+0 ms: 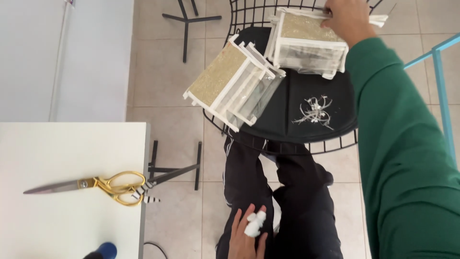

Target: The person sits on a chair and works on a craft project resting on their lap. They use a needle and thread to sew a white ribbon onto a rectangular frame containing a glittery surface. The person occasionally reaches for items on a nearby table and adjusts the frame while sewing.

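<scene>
My right hand [349,15], in a green sleeve, reaches forward and grips the top of a white-framed box with gold glitter and clear panels [309,44] on the black seat cushion [306,91] of a wire chair. A second, similar glitter-and-clear box [235,82] leans tilted at the cushion's left edge. My left hand [247,235] rests on my thigh, on black trousers, with a small white crumpled piece [255,223] between its fingers. A little pile of white and silver scraps [316,111] lies on the cushion.
A white table [72,201] at the left carries gold-handled scissors [96,184] near its right edge, with a striped tag hanging off. A blue round object [105,250] sits at the table's bottom edge. Black stand legs [187,21] and a light blue frame [441,81] stand on the tiled floor.
</scene>
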